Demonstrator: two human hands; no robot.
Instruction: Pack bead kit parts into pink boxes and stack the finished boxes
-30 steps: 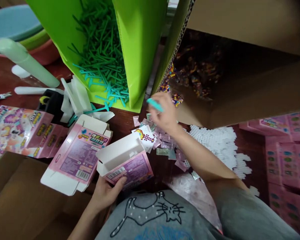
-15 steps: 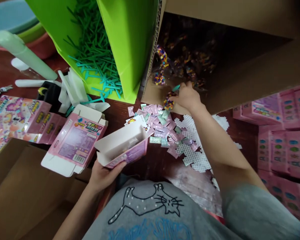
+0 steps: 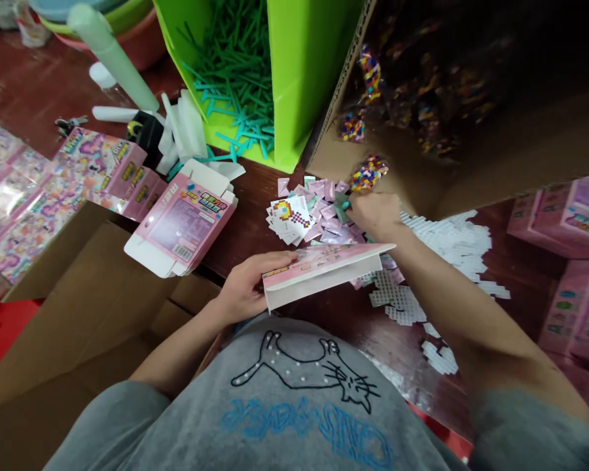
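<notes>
The fingers of the left hand (image 3: 245, 284) clasp the left end of a pink carton (image 3: 334, 256), which is held tilted above the bench (image 3: 255, 203), close to its near edge, white inner card showing toward the person; a light grip on that end would seem best, since thin card creases easily, and keeping the mouth tipped up should stop loose contents sliding out; the fingers of the right hand (image 3: 375, 212) are curled together, the tip of a teal stick (image 3: 345, 205) peeping out; whether they pinch anything else I cannot tell; the stick is probably best kept tucked into the palm, leaving the fingertips free; below and beside that hand lie small sachets (image 3: 331, 229), with picture cards (image 3: 291, 224) to their left and white sheets (image 3: 446, 245) to their right; just beyond the hand, a packet of coloured beads (image 3: 370, 172) rests at the lip of a cardboard box (image 3: 324, 154), so the wrist should clear that lip; toward the bench's far edge stands a green bin (image 3: 319, 59) of teal pieces (image 3: 235, 72); a second carton (image 3: 184, 219), flaps open, lies left of the cards, and printed boxes (image 3: 86, 170) fill the bench's left side.
</notes>
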